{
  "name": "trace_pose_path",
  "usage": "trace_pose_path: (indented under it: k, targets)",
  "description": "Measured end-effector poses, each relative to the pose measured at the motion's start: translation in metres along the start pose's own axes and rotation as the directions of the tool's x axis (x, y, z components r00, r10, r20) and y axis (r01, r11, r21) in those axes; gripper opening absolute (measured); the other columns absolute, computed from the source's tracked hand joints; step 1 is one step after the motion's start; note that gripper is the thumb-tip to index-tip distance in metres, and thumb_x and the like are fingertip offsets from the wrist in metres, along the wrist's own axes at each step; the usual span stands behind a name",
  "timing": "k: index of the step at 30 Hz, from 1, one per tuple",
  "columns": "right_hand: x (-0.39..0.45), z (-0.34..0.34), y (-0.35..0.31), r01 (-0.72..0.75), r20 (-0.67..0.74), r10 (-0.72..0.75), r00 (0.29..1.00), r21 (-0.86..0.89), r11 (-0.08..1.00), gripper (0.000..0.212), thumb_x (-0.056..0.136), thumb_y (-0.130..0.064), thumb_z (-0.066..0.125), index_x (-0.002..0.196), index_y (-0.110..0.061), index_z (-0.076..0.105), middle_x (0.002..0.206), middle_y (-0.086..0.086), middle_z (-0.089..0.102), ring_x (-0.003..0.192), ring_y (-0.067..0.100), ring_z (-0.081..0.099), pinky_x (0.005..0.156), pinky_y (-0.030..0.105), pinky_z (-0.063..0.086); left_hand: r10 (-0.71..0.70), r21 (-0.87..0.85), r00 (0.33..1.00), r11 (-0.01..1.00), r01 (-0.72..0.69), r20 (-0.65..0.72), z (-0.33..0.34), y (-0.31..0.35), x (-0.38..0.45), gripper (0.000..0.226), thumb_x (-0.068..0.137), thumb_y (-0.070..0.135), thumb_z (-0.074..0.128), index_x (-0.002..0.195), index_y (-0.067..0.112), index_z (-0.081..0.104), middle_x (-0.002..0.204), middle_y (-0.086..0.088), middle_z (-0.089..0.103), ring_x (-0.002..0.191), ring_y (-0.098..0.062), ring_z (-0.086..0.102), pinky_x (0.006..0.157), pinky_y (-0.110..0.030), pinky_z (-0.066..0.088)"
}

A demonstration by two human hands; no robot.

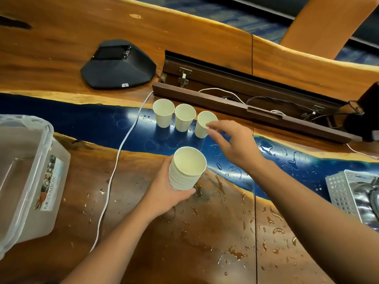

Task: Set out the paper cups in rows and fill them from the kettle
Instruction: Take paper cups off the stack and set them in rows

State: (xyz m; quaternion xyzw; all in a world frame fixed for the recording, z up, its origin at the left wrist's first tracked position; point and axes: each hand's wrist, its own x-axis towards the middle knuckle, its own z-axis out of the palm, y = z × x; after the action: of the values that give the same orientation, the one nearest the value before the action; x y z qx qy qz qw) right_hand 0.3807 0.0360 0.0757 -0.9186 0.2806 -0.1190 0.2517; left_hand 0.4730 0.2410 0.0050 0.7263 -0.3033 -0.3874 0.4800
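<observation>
Head view: left hand [164, 193] is wrapped around a nested cup stack [185, 170], held above the wet worktop [205, 242]. Right hand [233, 144] reaches forward, fingers spread, fingertips at the rim of the third cup [203, 126] in a row of three; contact is unclear. Kettle not identifiable.

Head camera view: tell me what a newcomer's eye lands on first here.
Mid-frame, the left hand grips a nested stack of pale paper cups above the wet wooden table with its glossy blue resin strip. Beyond it, three pale paper cups stand in a row on the blue, the right hand touching the rightmost. A clear plastic storage box sits far left.
</observation>
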Motion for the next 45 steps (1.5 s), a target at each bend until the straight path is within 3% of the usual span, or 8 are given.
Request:
trace_pose_path:
  k: [6,11,17,26,31,37,41,45]
  targets:
    - [-0.060,-0.027,-0.034,0.159,0.245,-0.156,0.957,0.006,0.987,0.039,0.093,-0.053,0.047,0.111,-0.028,0.072,0.111,-0.013,0.068,0.105,0.004,0.053,0.087,0.024,0.045,0.043,-0.034,0.998,0.999,-0.042,0.035,0.013,0.001,0.000,0.089,0.066,0.016,0.091,0.135,0.035,0.038,0.125,0.016,0.055,0.115,0.001,0.054,0.094,-0.022,0.045]
    - [-0.088,-0.026,-0.036,0.304,0.406,-0.222,0.886,-0.150,0.941,0.026,0.099,-0.033,0.054,0.117,-0.022,0.070,0.111,-0.003,0.071,0.102,0.014,0.061,0.091,0.034,0.047,0.054,-0.022,0.996,0.998,-0.053,0.076,0.027,0.006,-0.013,0.082,0.066,0.014,0.090,0.128,0.035,0.040,0.120,0.014,0.057,0.109,0.000,0.056,0.088,-0.019,0.046]
    - [-0.104,-0.026,-0.031,0.334,0.374,-0.242,0.896,-0.207,0.919,0.020,0.098,-0.031,0.057,0.101,-0.019,0.072,0.086,0.003,0.073,0.073,0.024,0.064,0.078,0.043,0.051,0.077,0.019,0.991,0.997,-0.080,0.112,0.038,0.006,-0.024,0.084,0.065,0.017,0.090,0.129,0.035,0.038,0.118,0.017,0.056,0.107,0.003,0.056,0.083,-0.016,0.047]
    - [-0.108,-0.050,-0.025,0.436,0.157,-0.407,0.900,-0.271,0.858,0.017,0.092,-0.026,0.064,0.106,-0.021,0.073,0.105,0.002,0.064,0.097,0.027,0.054,0.075,0.036,0.037,0.119,0.035,0.988,0.992,-0.123,0.097,0.035,0.025,-0.021,0.082,0.065,0.018,0.091,0.126,0.037,0.038,0.117,0.015,0.056,0.103,0.009,0.055,0.073,-0.005,0.045]
    - [-0.109,-0.067,-0.026,0.371,-0.023,-0.386,0.922,-0.223,0.901,0.020,0.093,-0.023,0.064,0.110,-0.017,0.074,0.101,0.002,0.069,0.094,0.024,0.052,0.075,0.036,0.041,0.122,0.023,0.991,0.992,-0.123,0.055,0.036,0.023,-0.023,0.088,0.063,0.019,0.092,0.127,0.042,0.035,0.120,0.018,0.054,0.105,0.012,0.053,0.079,-0.008,0.042]
    - [-0.109,-0.082,-0.009,0.149,-0.241,-0.176,0.955,-0.125,0.981,0.019,0.083,-0.018,0.077,0.102,-0.017,0.075,0.100,0.000,0.072,0.089,0.016,0.054,0.067,0.020,0.041,0.061,0.029,0.993,0.998,-0.064,0.101,0.044,-0.005,-0.042,0.090,0.064,0.023,0.093,0.124,0.055,0.034,0.119,0.037,0.051,0.112,0.016,0.048,0.091,-0.015,0.041]
    - [-0.094,-0.068,0.023,-0.009,-0.238,-0.025,0.971,-0.142,0.990,0.016,0.085,-0.016,0.075,0.101,-0.014,0.075,0.102,0.005,0.072,0.086,0.015,0.056,0.067,0.029,0.050,0.041,0.039,0.994,0.998,-0.045,0.098,0.042,-0.009,-0.041,0.093,0.062,0.024,0.093,0.131,0.046,0.035,0.124,0.027,0.051,0.117,0.006,0.049,0.100,-0.028,0.044]
    - [-0.068,-0.038,0.058,-0.181,-0.183,0.149,0.972,-0.177,0.967,0.018,0.089,-0.020,0.072,0.106,-0.018,0.074,0.111,0.004,0.071,0.095,0.019,0.062,0.080,0.040,0.056,0.067,0.048,0.994,0.996,-0.072,0.084,0.037,0.001,-0.032,0.091,0.062,0.025,0.093,0.127,0.050,0.034,0.123,0.028,0.050,0.117,0.003,0.049,0.101,-0.030,0.044]
